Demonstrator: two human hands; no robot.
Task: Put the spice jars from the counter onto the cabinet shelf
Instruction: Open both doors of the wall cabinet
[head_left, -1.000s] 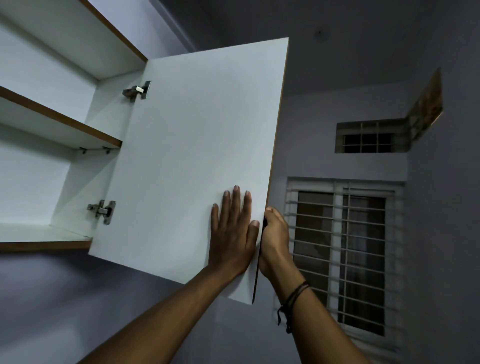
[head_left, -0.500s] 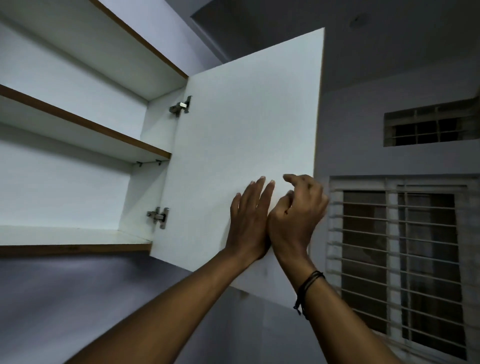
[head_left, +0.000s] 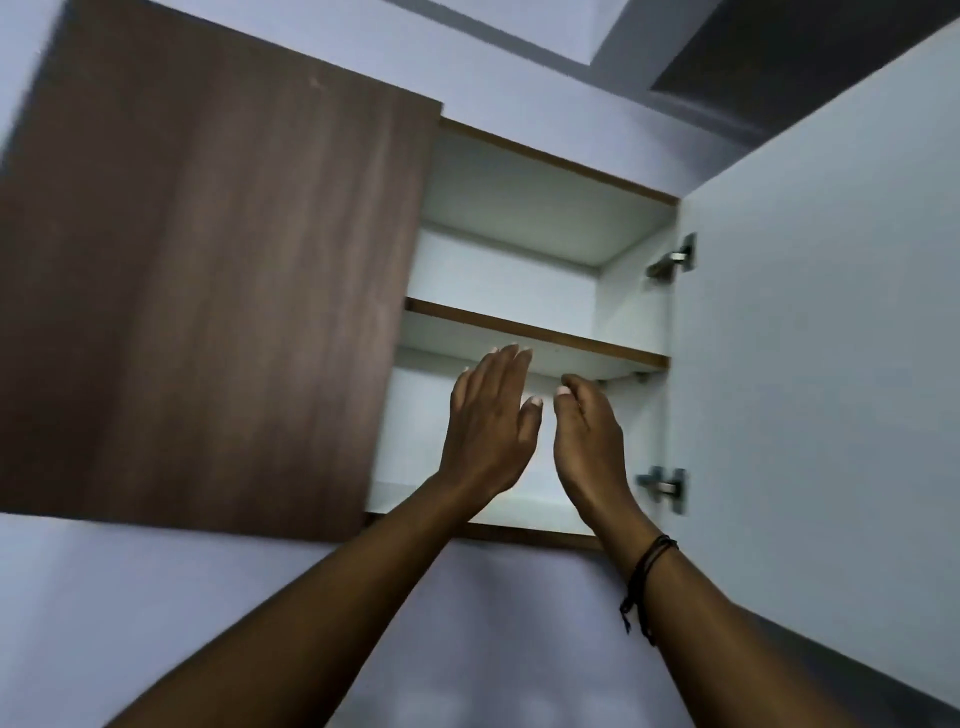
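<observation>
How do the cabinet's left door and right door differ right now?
The left door is shut and covers its half; the right door is swung wide open, baring the shelves. The left door shows its dark wood-grain outer face; the right door shows its plain white inner face, with two metal hinges along its edge. Neither hand touches either door.

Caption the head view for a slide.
Both empty hands, left and right, raised before the open cabinet's bare shelf.
</observation>
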